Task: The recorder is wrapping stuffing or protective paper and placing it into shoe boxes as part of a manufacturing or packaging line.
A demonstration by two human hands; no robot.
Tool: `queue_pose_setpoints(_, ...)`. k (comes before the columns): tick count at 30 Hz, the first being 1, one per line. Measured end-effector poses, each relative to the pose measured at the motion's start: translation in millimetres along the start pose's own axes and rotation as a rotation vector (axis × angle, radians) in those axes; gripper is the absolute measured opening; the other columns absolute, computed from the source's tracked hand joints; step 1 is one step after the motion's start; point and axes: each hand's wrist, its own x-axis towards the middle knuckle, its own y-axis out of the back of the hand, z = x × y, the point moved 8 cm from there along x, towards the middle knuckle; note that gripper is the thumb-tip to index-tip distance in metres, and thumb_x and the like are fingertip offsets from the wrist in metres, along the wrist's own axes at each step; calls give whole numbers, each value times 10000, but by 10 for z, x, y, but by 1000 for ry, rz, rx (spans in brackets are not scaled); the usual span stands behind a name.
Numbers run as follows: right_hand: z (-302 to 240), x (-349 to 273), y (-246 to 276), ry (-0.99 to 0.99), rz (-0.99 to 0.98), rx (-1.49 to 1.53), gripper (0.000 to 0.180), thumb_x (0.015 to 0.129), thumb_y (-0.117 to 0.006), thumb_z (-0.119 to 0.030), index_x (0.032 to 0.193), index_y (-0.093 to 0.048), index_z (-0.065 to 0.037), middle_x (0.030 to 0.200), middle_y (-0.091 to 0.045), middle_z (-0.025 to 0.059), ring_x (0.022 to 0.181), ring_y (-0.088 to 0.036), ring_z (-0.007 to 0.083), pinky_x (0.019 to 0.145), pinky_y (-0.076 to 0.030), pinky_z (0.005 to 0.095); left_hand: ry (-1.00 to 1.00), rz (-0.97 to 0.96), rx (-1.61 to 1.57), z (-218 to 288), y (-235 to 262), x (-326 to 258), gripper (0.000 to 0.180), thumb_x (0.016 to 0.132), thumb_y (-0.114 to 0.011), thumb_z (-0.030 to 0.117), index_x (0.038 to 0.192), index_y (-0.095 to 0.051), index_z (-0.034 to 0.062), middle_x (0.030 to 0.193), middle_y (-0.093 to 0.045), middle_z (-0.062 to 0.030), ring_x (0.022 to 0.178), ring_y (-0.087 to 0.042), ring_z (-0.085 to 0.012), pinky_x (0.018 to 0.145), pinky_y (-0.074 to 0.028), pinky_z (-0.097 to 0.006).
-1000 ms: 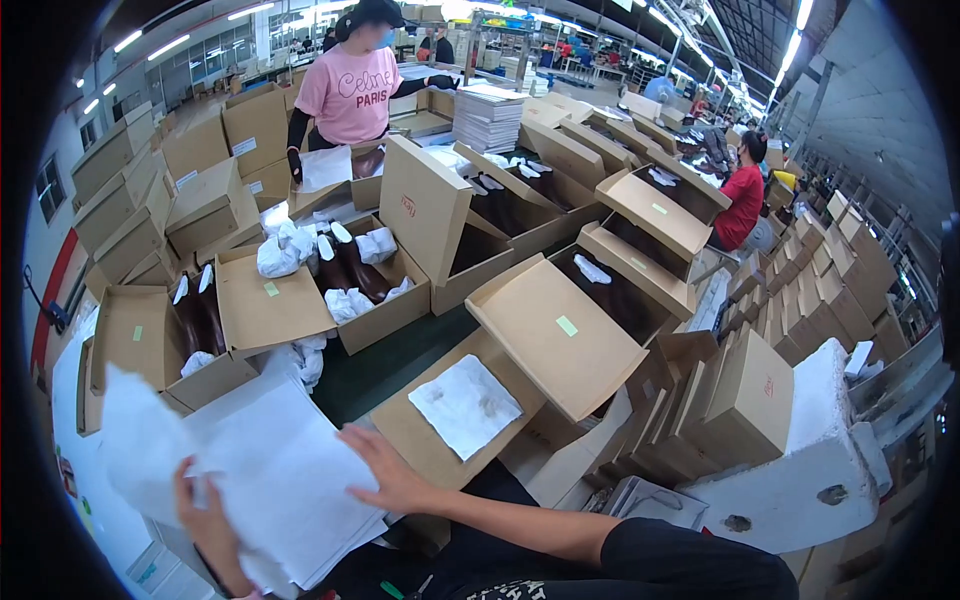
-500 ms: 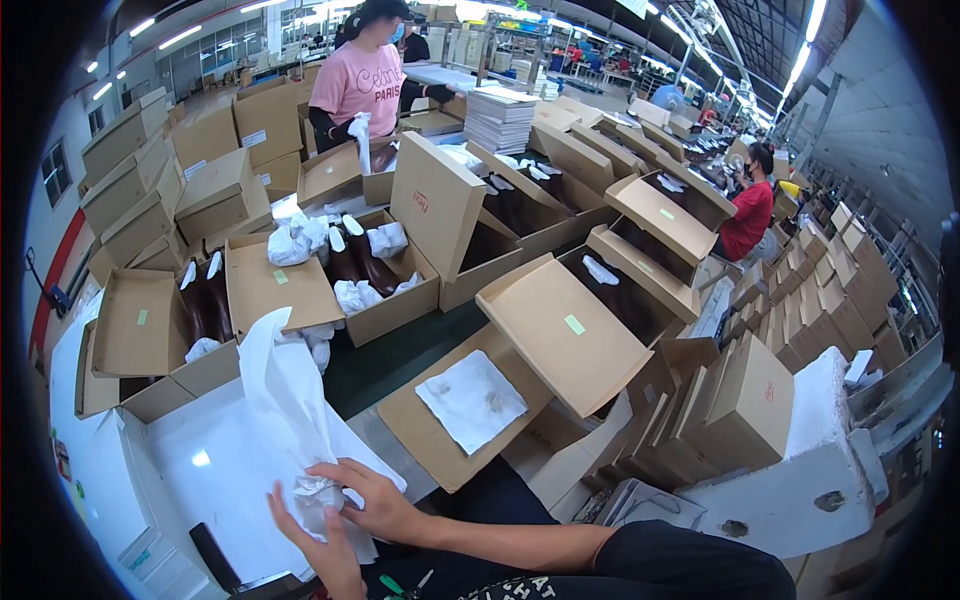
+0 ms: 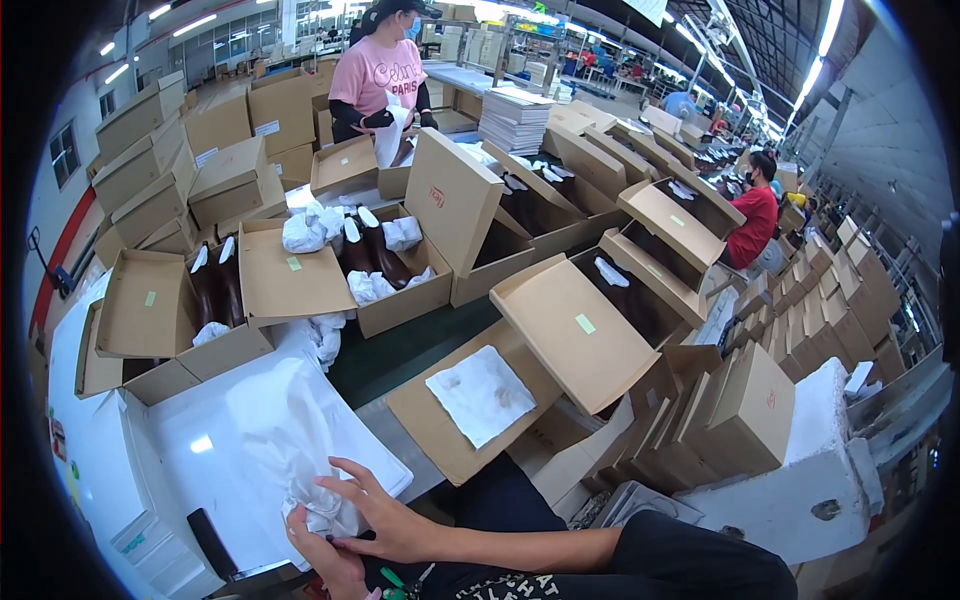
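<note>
Across the middle, a dark green worktop [image 3: 375, 375], largely hidden under open brown cardboard boxes [image 3: 415, 312]. Behind at the left, a high pile of tan cardboard boxes [image 3: 150, 150]; along the right, leaning rows of similar brown boxes [image 3: 830, 290]. Beyond the worktop, a person in a pink top and dark cap [image 3: 365, 80], with white paper in dark-gloved grip; farther right, a person in a red top [image 3: 755, 220]. At lower left, a smooth, glossy white surface [image 3: 175, 460] with a bright spot of reflected light. At lower right, a chunky white block with holes in the side [image 3: 800, 500].

Nearer the centre, a flat brown cardboard piece [image 3: 415, 420], partly covered by a white rectangular sheet with grey smudges [image 3: 480, 395]. In the nearest boxes, shiny dark brown boots [image 3: 385, 262] beside crumpled white paper balls [image 3: 312, 228].

Over the glossy surface, a thin, soft white paper sheet [image 3: 275, 430], loose at the far end, bunched at the near end between both hands. Right hand [image 3: 385, 520] curled over the bunch from the right; left hand [image 3: 325, 555] closed around the near side, some fingertips hidden. Just left, a slim black object [image 3: 212, 545]; at the lower edge, a small green-handled tool [image 3: 393, 582].
</note>
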Motion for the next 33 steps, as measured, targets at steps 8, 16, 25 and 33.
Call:
queue_pose_setpoints(8,141,-55,51,-14,3,-34,615,970,-833,-74,1541,-606,-95,1529,-516,194,1392,-600,390,1168,-513,431,-136,-15,168,-57,-163,-138,521,1150,-493,506,1467,-607,109,1418,-677,-82,1364,-626,-238,1180,-479,-448)
queue_pose_setpoints(16,234,-40,-306,33,10,-163,541,932,-832,-32,1446,-678,-95,1312,-612,229,1168,-660,426,983,-585,431,189,38,-219,-329,356,35,272,1179,-573,370,1261,-632,117,1181,-693,-55,1116,-685,-198,967,-583,-412)
queue_pose_setpoints(25,65,21,-371,31,-17,-465,835,806,-962,-99,1554,-591,-105,1516,-492,268,1455,-474,527,1140,-509,579,103,33,-78,32,36,38,296,1139,-559,127,1433,-578,101,1255,-699,-108,1093,-709,-182,924,-615,-362)
queue_pose_setpoints(33,291,84,-391,85,-132,-499,712,813,-932,-41,1459,-632,-44,1484,-550,284,1361,-599,488,1117,-547,509,166,-229,-195,-305,325,214,341,1145,-523,175,1451,-562,31,1316,-699,-101,1224,-686,-200,1075,-561,-393)
